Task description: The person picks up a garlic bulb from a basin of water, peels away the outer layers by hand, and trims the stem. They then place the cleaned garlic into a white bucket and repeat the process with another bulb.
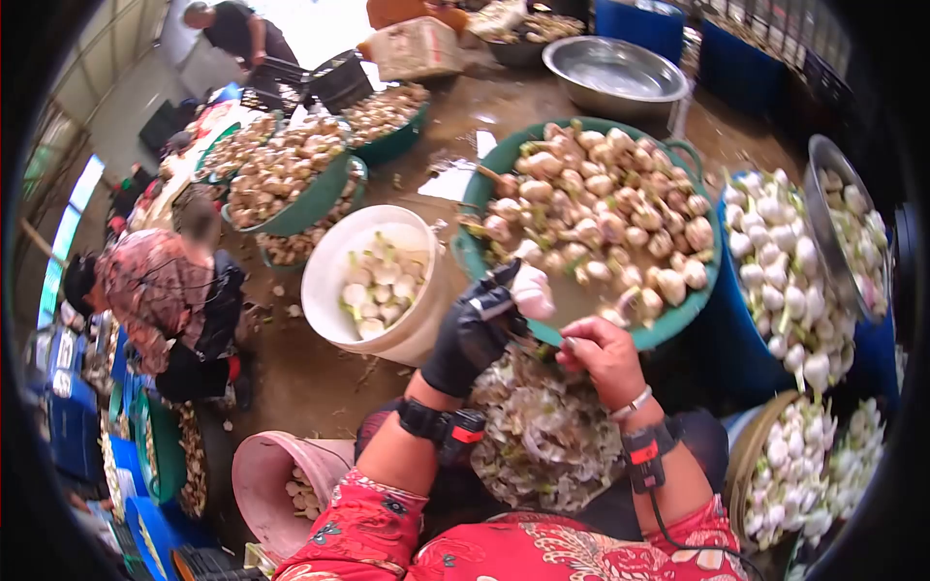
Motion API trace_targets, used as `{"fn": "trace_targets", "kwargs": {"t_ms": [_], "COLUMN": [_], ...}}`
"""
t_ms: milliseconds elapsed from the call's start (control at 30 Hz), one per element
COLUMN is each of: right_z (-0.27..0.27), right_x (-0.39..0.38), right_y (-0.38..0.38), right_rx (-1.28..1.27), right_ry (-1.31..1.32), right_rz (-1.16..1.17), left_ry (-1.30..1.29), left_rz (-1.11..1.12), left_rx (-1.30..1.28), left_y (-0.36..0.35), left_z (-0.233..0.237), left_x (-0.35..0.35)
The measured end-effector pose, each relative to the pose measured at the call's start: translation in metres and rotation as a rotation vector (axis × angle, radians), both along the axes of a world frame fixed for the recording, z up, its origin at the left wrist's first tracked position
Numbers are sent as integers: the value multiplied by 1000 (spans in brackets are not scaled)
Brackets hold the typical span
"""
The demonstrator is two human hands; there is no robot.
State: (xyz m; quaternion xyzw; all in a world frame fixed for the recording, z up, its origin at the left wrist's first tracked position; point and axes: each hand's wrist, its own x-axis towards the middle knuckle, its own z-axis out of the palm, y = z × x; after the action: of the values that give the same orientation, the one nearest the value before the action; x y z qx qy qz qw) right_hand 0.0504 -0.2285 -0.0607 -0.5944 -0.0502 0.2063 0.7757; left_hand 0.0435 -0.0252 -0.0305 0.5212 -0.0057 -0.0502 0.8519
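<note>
My left hand (477,334), in a black glove, grips a pale garlic bulb (532,292) at the near edge of a wide green tub (704,290). The tub holds many unpeeled bulbs. Just right of the bulb is my bare right hand (603,356), its fingers pinched together; whatever may be between them is too small to make out. Below both hands lies a heap of loose garlic skins (547,436). To the left, a white bucket (323,290) contains several peeled bulbs with short green stems.
A pink bucket (257,484) stands at lower left, a metal basin (615,77) beyond the green tub. Blue containers (741,334) of white bulbs line the right side. A person (160,290) sits at left; another person (237,34) bends at the back, near piled garlic tubs (310,208).
</note>
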Motion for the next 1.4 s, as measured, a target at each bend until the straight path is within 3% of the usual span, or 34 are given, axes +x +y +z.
{"fn": "trace_targets", "kwargs": {"t_ms": [33,167,233,267,367,467,500,533,567,600,633,667,700,833,900,933,1033,1100,1133,1167,1200,1267,1300,1333,1400], "right_z": [-1,1,3,3,12,4,-5,-1,7,13,16,18,18,18,20,19,22,28,30,29,27,29,30,31,32], "right_x": [0,1,2,1,1,1,4,6,10,14,18,21,23,25,24,25,28,30,31,31,33,32,32,32,31], "right_y": [-2,-8,-7,-7,-5,-6,-8,-14,-24,-33,-42,-51,-59,-68,-67,-69,-77,-84,-87,-88,-89,-89,-89,-89,-88], "right_rx": [13,8,14,50,130,1,16,25,31,69,90,133,178,230,249,228,202,191,214,215,234,240,254,266,283], "right_ry": [-11,-54,-58,-75,-41,-143,-172,-125,-81,-10,27,54,80,117,97,82,62,48,49,44,68,122,124,135,145], "right_rz": [-9,-38,-48,-78,-109,-111,-176,-220,-269,-342,-423,-470,-514,-612,-636,-658,-718,-763,-748,-741,-721,-683,-670,-650,-621], "left_ry": [47,92,-251,39,58,99,-31,-272,-191,-156,-304,-274,-254,-204,-253,-468,-173,-350,-262,-263,-374,-411,-417,-454,-147], "left_rz": [83,10,40,28,91,142,141,255,355,425,541,578,590,196,-48,-127,-409,-357,-378,-511,-494,-404,-536,-592,-454], "left_rx": [-154,-174,577,-28,55,132,282,631,577,715,953,1367,1579,1196,1480,1397,1424,1452,1480,1395,1368,1427,1595,1556,1393], "left_y": [-9,-14,-9,-6,-19,-7,21,45,63,86,128,142,142,60,3,-22,-85,-111,-124,-129,-126,-131,-131,-127,-118], "left_z": [-6,-6,-5,-4,22,10,0,-3,11,20,2,12,22,5,-15,-28,-50,-77,-84,-106,-138,-140,-121,-106,-85], "left_x": [3,0,-4,0,-6,-14,-11,-8,-7,-6,5,1,-1,26,48,57,85,103,114,131,144,143,142,141,129]}}
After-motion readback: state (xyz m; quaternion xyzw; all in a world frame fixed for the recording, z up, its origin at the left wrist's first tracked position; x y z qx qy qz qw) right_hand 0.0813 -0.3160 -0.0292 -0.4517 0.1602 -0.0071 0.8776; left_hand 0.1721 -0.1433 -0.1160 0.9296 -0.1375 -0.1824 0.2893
